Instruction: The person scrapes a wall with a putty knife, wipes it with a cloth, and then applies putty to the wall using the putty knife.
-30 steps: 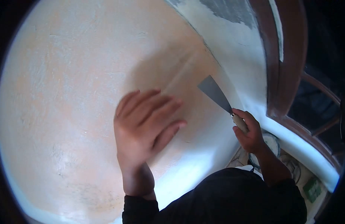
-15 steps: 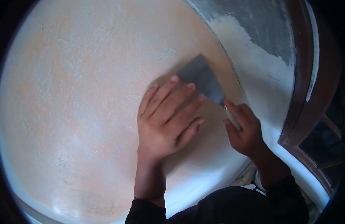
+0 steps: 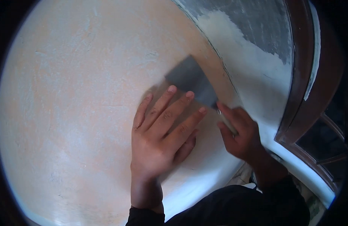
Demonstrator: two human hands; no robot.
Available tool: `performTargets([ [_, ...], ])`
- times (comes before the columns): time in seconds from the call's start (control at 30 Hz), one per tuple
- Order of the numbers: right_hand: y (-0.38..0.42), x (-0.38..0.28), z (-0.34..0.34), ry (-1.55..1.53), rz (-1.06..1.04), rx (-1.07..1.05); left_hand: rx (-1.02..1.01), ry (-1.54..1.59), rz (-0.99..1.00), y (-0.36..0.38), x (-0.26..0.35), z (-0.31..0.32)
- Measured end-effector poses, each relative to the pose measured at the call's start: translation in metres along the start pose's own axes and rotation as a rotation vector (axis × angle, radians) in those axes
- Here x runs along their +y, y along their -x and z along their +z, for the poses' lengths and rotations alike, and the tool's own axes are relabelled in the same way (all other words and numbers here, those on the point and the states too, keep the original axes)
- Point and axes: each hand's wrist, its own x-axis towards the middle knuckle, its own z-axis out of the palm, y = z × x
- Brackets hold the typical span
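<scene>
while an edge [image 3: 221, 58] flanks the scraper [image 3: 192, 77], wall [image 3: 79, 90] lies open leftward.

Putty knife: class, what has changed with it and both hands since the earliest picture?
The putty knife has moved left, toward the left hand, whose fingertips now overlap its blade in view; the blade shows broader. The right hand still holds the handle; the grey patch remains.
</scene>
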Motion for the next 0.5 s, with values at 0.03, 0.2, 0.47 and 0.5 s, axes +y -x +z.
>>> performTargets([
  [0.03, -0.013, -0.001, -0.005, 0.025, -0.062, 0.021, -0.024, 0.003, -0.003, 0.001, 0.002, 0.000],
  [0.2, -0.037, 0.001, -0.003, 0.034, -0.147, 0.068, -0.040, -0.012, -0.010, -0.001, 0.004, 0.005],
  [0.47, 0.032, 0.018, 0.009, 0.036, -0.030, 0.013, -0.028, 0.047, -0.016, -0.002, 0.001, 0.002],
  [0.5, 0.031, 0.016, 0.009, 0.059, -0.027, 0.005, -0.028, 0.058, -0.011, -0.002, 0.001, 0.002],
])
